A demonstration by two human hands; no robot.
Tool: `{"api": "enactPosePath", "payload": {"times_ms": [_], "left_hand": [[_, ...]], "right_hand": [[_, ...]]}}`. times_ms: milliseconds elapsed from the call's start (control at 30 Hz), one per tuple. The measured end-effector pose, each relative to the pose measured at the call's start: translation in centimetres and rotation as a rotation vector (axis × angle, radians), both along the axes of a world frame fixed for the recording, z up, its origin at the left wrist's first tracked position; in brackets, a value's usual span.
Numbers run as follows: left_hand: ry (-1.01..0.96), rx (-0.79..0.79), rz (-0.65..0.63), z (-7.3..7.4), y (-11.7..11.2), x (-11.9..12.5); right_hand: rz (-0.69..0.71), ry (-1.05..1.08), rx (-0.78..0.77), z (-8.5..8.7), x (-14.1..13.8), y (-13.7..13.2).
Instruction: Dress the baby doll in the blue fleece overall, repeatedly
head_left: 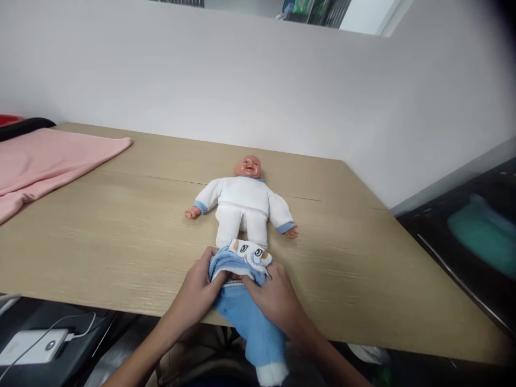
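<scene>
A baby doll (243, 203) in a white suit with blue cuffs lies on its back on the wooden table (121, 226), head toward the wall. Its lower legs are inside the bunched waist of blue fleece trousers (245, 285) with a white patterned band. My left hand (199, 293) grips the left side of that waistband, fingers curled into the cloth. My right hand (274, 298) grips the right side the same way. One blue trouser leg with a white cuff hangs over the table's near edge.
A pink cloth (44, 161) lies on the table's far left corner. A white power bank with a cable (34, 346) rests on a dark surface below left. A dark bin with teal fabric (484, 231) stands at the right. A white wall backs the table.
</scene>
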State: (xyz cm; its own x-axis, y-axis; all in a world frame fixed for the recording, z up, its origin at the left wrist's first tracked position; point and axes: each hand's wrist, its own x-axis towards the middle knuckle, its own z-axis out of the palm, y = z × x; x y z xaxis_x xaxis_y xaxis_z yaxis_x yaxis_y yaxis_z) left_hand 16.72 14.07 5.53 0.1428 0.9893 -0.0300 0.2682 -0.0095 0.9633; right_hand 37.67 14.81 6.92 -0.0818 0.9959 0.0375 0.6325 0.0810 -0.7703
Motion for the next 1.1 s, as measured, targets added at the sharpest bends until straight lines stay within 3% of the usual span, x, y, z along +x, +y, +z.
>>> {"api": "enactPosePath", "payload": {"times_ms": [133,233,367,467,600,700,867,967,1100], "left_hand": [[0.030,-0.001,0.001,0.4,2.7,0.3],[0.008,-0.055,0.014,0.8,3.6,0.1],[-0.075,-0.158,0.016,1.2,1.9,-0.9],[0.005,-0.173,0.020,1.3,0.1,-1.5],[0.293,-0.066,-0.010,0.8,-0.4,-1.6],[0.372,0.017,-0.089,0.1,0.2,-1.4],[0.403,0.070,-0.024,-1.4,0.7,-1.7],[0.295,0.141,0.048,-2.3,0.6,-1.9],[-0.003,0.152,0.028,-2.8,0.8,-1.9]], "right_hand": [[0.062,0.110,0.023,1.2,-0.1,3.1],[0.085,0.098,0.018,2.5,-0.4,4.1],[0.185,0.008,-0.006,4.3,-1.1,2.3],[0.258,-0.093,-0.051,4.9,-1.9,0.8],[0.241,-0.324,-0.119,4.8,-2.9,0.6],[0.239,-0.457,-0.153,4.6,-3.3,1.0],[0.272,-0.368,-0.121,3.9,-2.7,1.6],[0.280,-0.201,-0.070,3.1,-1.8,2.0],[0.311,0.013,-0.024,2.1,-0.6,2.8]]}}
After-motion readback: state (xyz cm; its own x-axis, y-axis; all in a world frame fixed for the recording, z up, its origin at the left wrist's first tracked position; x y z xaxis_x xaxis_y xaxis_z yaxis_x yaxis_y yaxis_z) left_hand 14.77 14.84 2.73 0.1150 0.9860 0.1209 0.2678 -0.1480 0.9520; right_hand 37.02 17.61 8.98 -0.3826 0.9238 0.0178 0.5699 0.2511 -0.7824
